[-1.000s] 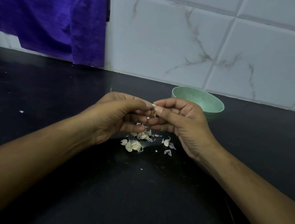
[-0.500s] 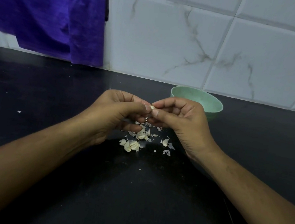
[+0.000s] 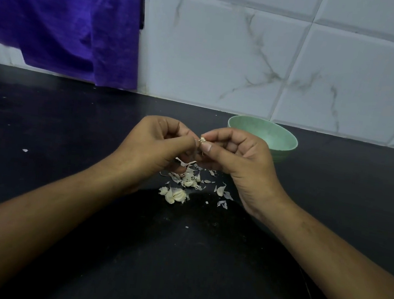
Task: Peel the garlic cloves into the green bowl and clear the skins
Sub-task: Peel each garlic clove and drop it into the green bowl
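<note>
A home kitchen: a black counter (image 3: 71, 122) against a marble-veined tiled wall (image 3: 250, 57), garlic skins (image 3: 187, 180) scattered there.

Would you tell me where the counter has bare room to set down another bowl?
Bare counter lies left of the left hand, below the purple cloth, and right of the green bowl. Crowded: between that hand and the right hand, where garlic skins and cloves lie.

**Pinch on the clove tightens**

Just left of the green bowl (image 3: 281, 138), the left hand (image 3: 157, 144) and right hand (image 3: 236, 158) have drawn slightly closer together around the garlic clove (image 3: 202, 139). The clove's pale tip now shows a little more between the fingertips. The right hand's fingers have curled further in, on the side away from the bowl.
</note>
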A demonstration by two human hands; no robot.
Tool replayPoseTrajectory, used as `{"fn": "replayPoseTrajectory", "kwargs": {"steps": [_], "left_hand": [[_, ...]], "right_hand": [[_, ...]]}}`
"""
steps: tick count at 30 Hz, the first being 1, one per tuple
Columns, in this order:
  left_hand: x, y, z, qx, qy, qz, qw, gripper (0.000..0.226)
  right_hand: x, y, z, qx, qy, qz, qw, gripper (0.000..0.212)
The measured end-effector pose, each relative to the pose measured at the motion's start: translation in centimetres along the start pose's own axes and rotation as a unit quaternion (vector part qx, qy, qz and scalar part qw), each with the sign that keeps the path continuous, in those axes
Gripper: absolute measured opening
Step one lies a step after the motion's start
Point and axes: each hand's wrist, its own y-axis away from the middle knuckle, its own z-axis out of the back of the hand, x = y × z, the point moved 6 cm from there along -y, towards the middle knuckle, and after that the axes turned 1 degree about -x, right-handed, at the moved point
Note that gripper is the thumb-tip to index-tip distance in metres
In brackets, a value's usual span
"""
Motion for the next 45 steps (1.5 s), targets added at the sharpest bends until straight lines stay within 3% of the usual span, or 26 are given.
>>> {"fn": "replayPoseTrajectory", "kwargs": {"steps": [7, 16, 26, 30, 37, 45], "left_hand": [[1.0, -0.1, 0.2, 0.019, -0.071, -0.004, 0.997, 0.011], [0.1, -0.4, 1.0, -0.004, -0.100, -0.074, 0.992, 0.029], [-0.2, -0.5, 1.1, 0.008, -0.145, -0.087, 0.986, 0.011], [-0.5, -0.3, 1.1, 0.004, -0.172, -0.107, 0.979, 0.015], [-1.4, 0.7, 0.5, -0.043, -0.254, -0.142, 0.956, 0.009], [-1.0, 0.3, 0.8, -0.057, -0.178, -0.106, 0.977, 0.016]], "right_hand": [[0.0, -0.5, 0.9, -0.022, -0.071, -0.051, 0.996, 0.015], [-0.5, -0.1, 0.5, 0.003, 0.029, -0.046, 0.999, 0.013], [0.3, -0.2, 0.4, 0.009, 0.115, 0.018, 0.993, 0.005], [0.2, -0.1, 0.5, 0.013, 0.118, 0.020, 0.993, 0.005], [0.3, 0.1, 0.2, 0.010, 0.164, 0.047, 0.985, 0.004], [0.4, -0.1, -0.1, 0.013, 0.100, 0.036, 0.994, 0.008]]}}
